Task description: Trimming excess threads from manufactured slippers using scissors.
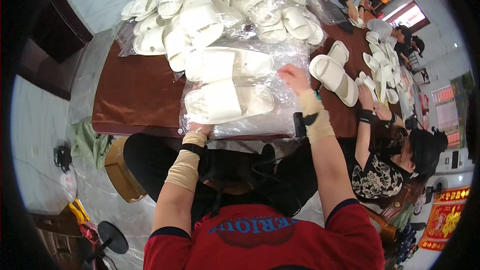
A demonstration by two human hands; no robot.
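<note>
Two white slippers lie side by side in a clear plastic bag (287, 105) on the table in front of me. The nearer slipper (217, 102) and the farther slipper (215, 65) both have their strap ends toward the left. At the near slipper's left end is my left hand (201, 128), its fingers hidden by the slipper and bag. My right hand (296, 78) is at the bag's right side, just past the slippers, with its fingers curled in a pinch on the plastic. Both wrists wear beige wraps and dark bands.
A heap of bagged white slippers (200, 17) covers the table's far side. Right of my hand lies a loose slipper pair (332, 75) on the brown tablecloth (135, 95). A co-worker (380, 170) handles slippers at the right; others sit farther along. A cardboard box (122, 170) stands below left.
</note>
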